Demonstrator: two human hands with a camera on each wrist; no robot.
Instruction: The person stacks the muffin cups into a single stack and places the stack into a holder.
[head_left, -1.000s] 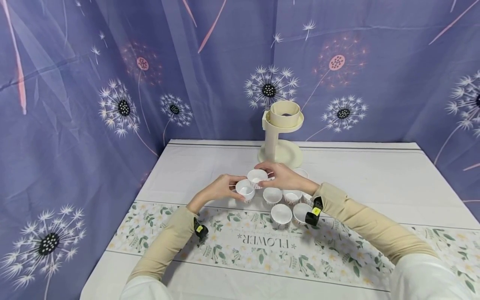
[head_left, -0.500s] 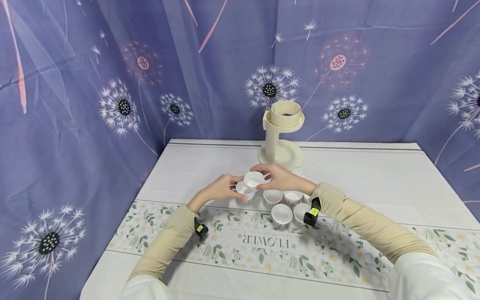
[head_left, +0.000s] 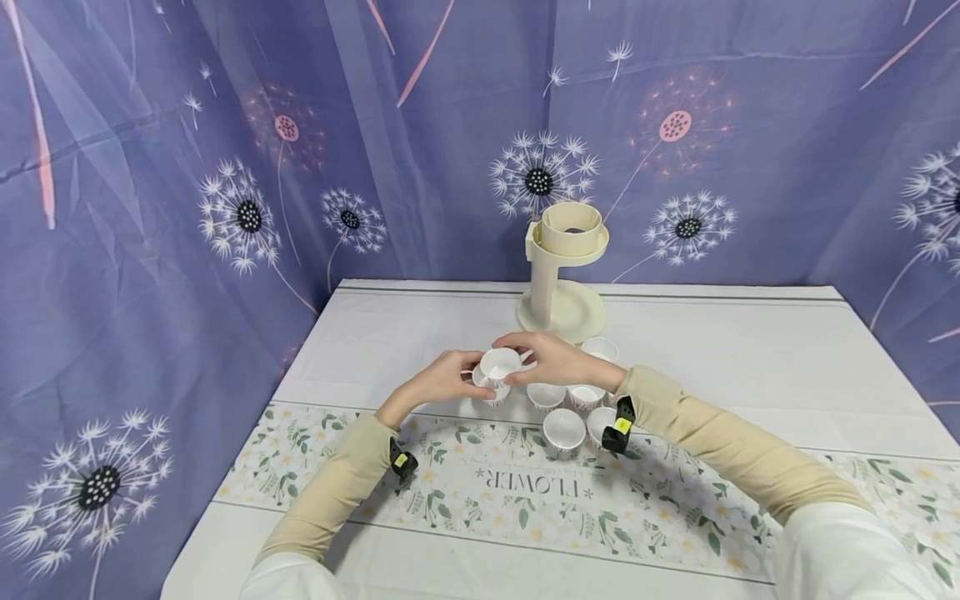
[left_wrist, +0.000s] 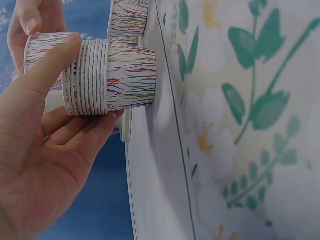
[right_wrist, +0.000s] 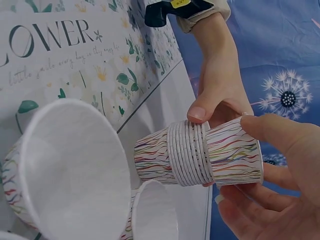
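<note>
My left hand (head_left: 442, 377) grips a stack of nested paper cups (left_wrist: 90, 77), white with coloured wavy lines, its thumb and fingers wrapped round the rims. Directly above that stack, my right hand (head_left: 558, 360) holds one more paper cup (head_left: 500, 364) upright, thumb and fingertips at its rim. In the right wrist view this upper cup (right_wrist: 236, 152) lines up with the stack, its lower end meeting the rims. A small white handle shows beside it in the head view. From above, the held cup partly hides the stack.
Several single paper cups stand right of the stack, including a front cup (head_left: 563, 431) and a nearer-middle cup (head_left: 545, 395). Behind them rises a cream stand (head_left: 543, 292) with a ring holder (head_left: 572, 237). A white tablecloth with a floral band (head_left: 525, 517) covers the table.
My right hand has moved left and slightly toward me with its paper cup, from beside the stack to over it. My left hand has stayed nearly still.
</note>
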